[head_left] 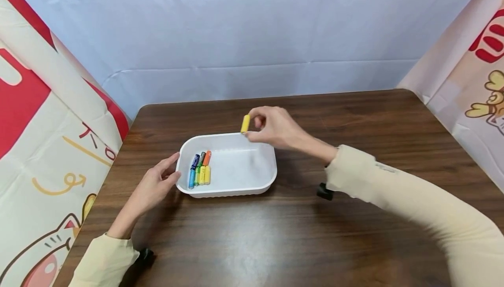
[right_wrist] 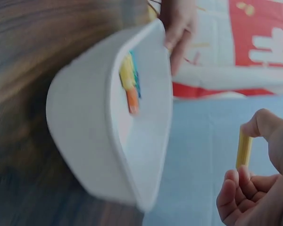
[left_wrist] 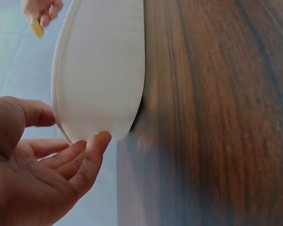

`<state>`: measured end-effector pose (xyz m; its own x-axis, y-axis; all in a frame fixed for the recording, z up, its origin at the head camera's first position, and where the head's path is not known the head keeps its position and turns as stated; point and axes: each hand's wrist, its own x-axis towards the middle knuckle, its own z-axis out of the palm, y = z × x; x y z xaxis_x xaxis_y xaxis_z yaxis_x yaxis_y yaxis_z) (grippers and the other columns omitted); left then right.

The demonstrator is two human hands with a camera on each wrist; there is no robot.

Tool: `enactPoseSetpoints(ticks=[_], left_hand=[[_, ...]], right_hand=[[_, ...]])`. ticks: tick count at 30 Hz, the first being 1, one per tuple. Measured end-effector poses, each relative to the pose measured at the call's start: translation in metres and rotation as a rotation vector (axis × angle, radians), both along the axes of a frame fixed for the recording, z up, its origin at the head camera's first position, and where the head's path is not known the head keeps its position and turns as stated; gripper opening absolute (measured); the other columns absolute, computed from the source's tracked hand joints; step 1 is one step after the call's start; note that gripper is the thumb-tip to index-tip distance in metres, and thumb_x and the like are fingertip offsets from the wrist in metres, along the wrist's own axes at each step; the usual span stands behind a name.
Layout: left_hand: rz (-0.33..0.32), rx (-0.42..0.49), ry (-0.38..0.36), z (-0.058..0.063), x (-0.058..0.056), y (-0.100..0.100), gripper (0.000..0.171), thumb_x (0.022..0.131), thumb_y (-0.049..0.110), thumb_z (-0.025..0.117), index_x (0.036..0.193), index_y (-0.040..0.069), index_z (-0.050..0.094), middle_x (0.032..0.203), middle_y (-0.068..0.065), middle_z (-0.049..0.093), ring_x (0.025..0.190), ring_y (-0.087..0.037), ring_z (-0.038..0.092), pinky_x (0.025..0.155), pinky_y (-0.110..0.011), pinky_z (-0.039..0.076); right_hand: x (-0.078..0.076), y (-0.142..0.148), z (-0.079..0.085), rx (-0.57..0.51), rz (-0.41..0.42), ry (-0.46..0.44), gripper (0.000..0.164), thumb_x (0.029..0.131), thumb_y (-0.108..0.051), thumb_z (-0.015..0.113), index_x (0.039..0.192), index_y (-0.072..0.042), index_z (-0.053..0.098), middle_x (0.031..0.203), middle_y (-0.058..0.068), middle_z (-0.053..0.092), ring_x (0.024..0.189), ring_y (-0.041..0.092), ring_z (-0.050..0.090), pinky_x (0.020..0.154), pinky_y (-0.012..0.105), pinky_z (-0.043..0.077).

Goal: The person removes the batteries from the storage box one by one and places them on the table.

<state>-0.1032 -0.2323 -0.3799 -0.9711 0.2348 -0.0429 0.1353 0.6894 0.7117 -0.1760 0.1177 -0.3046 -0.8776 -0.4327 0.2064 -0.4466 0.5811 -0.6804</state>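
Note:
A white plastic tray [head_left: 226, 191] with rounded corners stands on the table. At its left end lie several small coloured batteries [head_left: 202, 175] in two rows: blue, green and yellow ones nearer, dark blue, dark and orange ones behind. My left hand [head_left: 155, 184] touches the tray's left end from outside with fingers and thumb spread, its fingertips [left_wrist: 103, 137] on the outer wall. Above the tray's far rim, my right hand [head_left: 275, 125] pinches a yellow battery [head_left: 245, 124] by its two ends between thumb and finger. In the right wrist view this battery [right_wrist: 244, 149] hangs clear of the tray.
The dark wood table [head_left: 354, 155] extends around the tray on all sides. A pale cloth [head_left: 252, 37] hangs behind its far edge. Printed cloths with red shapes and cartoon figures hang on the left [head_left: 59, 116] and on the right. Each wrist wears a black strap piece.

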Motion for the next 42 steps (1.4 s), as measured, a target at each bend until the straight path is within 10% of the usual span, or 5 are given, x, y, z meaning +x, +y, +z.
enactPoseSetpoints(ticks=[6, 16, 25, 42], left_hand=[[-0.009, -0.013, 0.019, 0.003, -0.002, -0.001, 0.058, 0.107, 0.013, 0.056, 0.159, 0.002, 0.036, 0.157, -0.026, 0.041, 0.122, -0.039, 0.054, 0.101, -0.058, 0.049], [-0.012, -0.015, 0.010, 0.004, -0.003, 0.002, 0.057, 0.107, 0.014, 0.057, 0.159, 0.002, 0.036, 0.156, -0.026, 0.042, 0.123, -0.040, 0.055, 0.101, -0.059, 0.048], [-0.019, -0.014, 0.007, 0.000, -0.003, 0.001, 0.058, 0.106, 0.012, 0.056, 0.159, 0.000, 0.036, 0.155, -0.027, 0.042, 0.120, -0.039, 0.057, 0.100, -0.058, 0.049], [-0.006, -0.013, -0.023, 0.001, -0.002, -0.001, 0.060, 0.106, 0.015, 0.057, 0.160, 0.002, 0.034, 0.157, -0.027, 0.039, 0.124, -0.042, 0.055, 0.102, -0.059, 0.047]], right_hand=[[-0.001, 0.050, -0.003, -0.017, -0.067, 0.062, 0.026, 0.085, -0.021, 0.080, 0.105, -0.009, 0.069, 0.083, 0.003, 0.058, 0.072, 0.017, 0.053, 0.067, 0.027, 0.041], [-0.003, 0.099, -0.061, 0.060, -0.074, 0.020, 0.026, 0.090, -0.021, 0.078, 0.110, -0.008, 0.068, 0.085, 0.005, 0.058, 0.072, 0.020, 0.052, 0.067, 0.032, 0.041], [-0.003, 0.103, -0.099, 0.175, -0.061, -0.009, 0.035, 0.083, -0.018, 0.081, 0.113, -0.003, 0.069, 0.085, 0.006, 0.053, 0.074, 0.019, 0.046, 0.066, 0.034, 0.037], [-0.009, 0.097, -0.113, 0.252, -0.042, -0.025, 0.040, 0.083, -0.020, 0.081, 0.117, -0.002, 0.069, 0.085, 0.005, 0.053, 0.075, 0.020, 0.047, 0.069, 0.035, 0.037]])
